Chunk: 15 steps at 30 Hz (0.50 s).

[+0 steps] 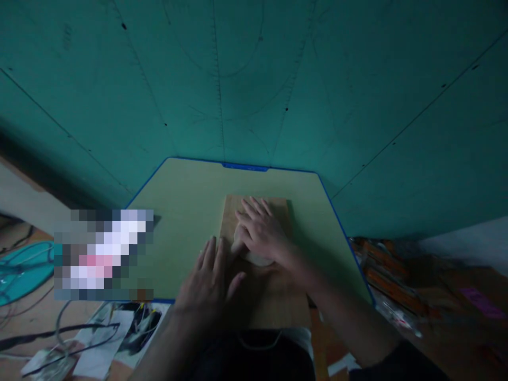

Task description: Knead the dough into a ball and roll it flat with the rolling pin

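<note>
A wooden board (268,307) lies lengthwise before me on a pale table. On it is a flattened, pale lump that looks like dough (259,259), partly hidden by my right hand (260,227). That hand is pressed flat over the lump, with its fingers stretched toward the far end of the board. My left hand (206,278) rests along the board's left edge, fingers extended and thumb apart. Nothing shows in its grasp. Whether the left fingers touch the lump is hard to see in the dim light.
The pale table (186,196) has a blue rim and stands against a green wall (254,79). A blurred-out bright object (115,248) sits at its left side. Cables (35,336) and papers lie at lower left; orange packages (383,270) are piled at right.
</note>
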Tool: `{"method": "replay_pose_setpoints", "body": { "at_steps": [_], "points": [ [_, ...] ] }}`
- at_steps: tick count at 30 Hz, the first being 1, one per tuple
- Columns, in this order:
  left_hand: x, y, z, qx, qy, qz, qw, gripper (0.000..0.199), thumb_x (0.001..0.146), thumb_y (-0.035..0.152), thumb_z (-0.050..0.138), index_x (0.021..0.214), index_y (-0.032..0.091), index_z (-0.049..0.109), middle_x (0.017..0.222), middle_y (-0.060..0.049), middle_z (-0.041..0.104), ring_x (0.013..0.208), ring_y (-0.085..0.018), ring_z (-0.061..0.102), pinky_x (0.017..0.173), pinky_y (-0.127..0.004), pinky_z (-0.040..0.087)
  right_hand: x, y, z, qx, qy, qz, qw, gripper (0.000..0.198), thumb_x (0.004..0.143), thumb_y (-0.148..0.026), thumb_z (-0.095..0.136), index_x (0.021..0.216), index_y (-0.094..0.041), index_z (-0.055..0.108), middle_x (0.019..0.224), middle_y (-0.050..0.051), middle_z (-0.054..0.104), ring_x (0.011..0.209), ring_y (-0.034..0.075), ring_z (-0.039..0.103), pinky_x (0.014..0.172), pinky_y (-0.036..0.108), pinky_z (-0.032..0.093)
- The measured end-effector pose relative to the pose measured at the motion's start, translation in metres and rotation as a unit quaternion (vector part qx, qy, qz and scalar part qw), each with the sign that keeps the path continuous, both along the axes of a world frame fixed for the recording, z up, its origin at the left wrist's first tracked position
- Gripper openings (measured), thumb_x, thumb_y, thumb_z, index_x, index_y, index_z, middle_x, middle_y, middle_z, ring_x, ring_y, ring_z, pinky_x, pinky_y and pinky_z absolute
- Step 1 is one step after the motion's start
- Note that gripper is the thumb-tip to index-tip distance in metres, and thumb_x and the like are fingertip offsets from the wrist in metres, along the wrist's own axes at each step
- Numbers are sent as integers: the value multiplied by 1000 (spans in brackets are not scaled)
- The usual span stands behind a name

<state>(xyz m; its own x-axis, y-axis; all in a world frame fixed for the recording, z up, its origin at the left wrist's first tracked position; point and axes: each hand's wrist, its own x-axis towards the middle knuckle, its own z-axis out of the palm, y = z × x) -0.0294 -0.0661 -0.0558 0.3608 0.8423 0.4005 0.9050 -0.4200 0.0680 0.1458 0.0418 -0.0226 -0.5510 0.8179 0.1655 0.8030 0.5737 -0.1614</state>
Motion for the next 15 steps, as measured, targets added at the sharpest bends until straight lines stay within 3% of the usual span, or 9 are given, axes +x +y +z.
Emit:
{"method": "replay_pose_setpoints", "body": {
  "at_steps": [3, 9, 12, 15],
  "points": [
    [22, -23, 8, 14, 22, -6, 1000, 77, 101, 53, 37, 154, -2, 23, 146, -33, 49, 138, -41, 47, 101, -49, 55, 23, -21, -4, -10, 14, 10, 1000, 47, 103, -32, 39, 144, -13, 54, 158, 13, 43, 149, 29, 31, 124, 50, 20],
    [50, -52, 11, 10, 76, -35, 996, 88, 92, 62, 48, 143, -9, 40, 146, -36, 46, 136, -45, 48, 105, -52, 51, 62, -55, -12, -1, 24, 14, 1000, 50, 104, -35, 38, 147, -12, 48, 162, 15, 35, 153, 31, 23, 124, 53, 24],
    [50, -56, 11, 28, 75, -55, 995, 89, 91, 65, 47, 145, -5, 41, 147, -33, 48, 136, -43, 49, 105, -51, 51, 70, -56, -5, -9, 13, 26, 1000, 51, 104, -35, 36, 148, -13, 48, 160, 14, 38, 151, 30, 27, 123, 54, 25],
    [38, -48, 8, 34, 72, -65, 995, 89, 93, 63, 45, 149, -5, 34, 149, -32, 46, 139, -40, 46, 107, -50, 48, 57, -38, 6, -38, 5, 38, 999, 48, 105, -34, 34, 143, -13, 55, 155, 14, 47, 148, 27, 35, 122, 50, 27]
  ]
}}
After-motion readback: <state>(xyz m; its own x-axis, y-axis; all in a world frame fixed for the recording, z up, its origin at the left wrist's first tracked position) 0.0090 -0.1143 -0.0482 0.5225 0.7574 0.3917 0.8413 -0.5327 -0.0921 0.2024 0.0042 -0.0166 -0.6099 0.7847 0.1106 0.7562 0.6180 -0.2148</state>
